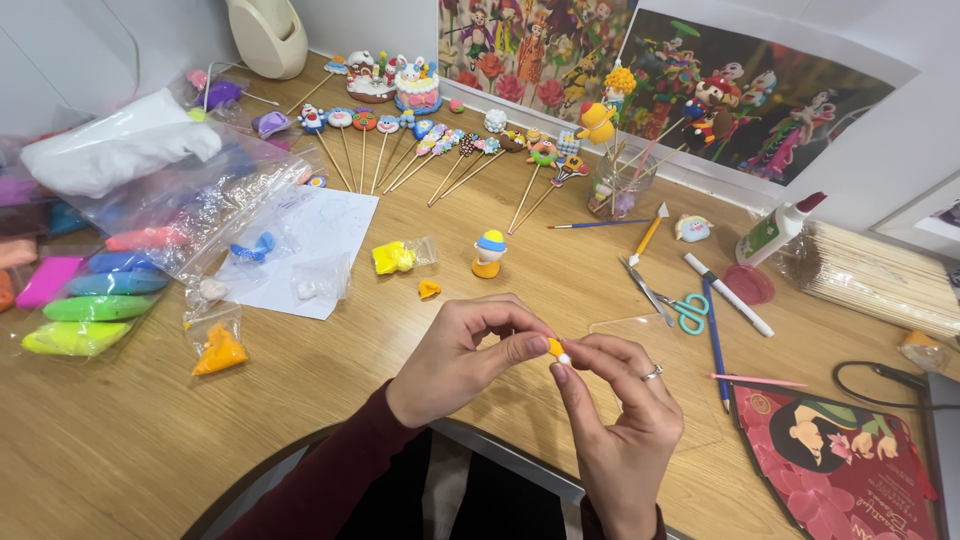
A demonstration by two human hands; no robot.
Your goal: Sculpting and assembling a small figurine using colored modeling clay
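My left hand (462,358) and my right hand (618,415) meet above the front of the wooden table (330,370). Between their fingertips they pinch a tiny orange and white clay piece (556,349). Beyond the hands stands a small clay figure (489,253) with a blue and yellow cap, and a small orange clay lump (429,289) lies near it. A bag with yellow clay (395,257) lies to the left of the figure.
Bags of coloured clay (95,300) fill the left side. Finished clay figures on sticks (400,140) fan out at the back. Scissors (688,310), pens, a glue bottle (775,230), a bundle of skewers (880,280) and a red fan (840,460) lie to the right.
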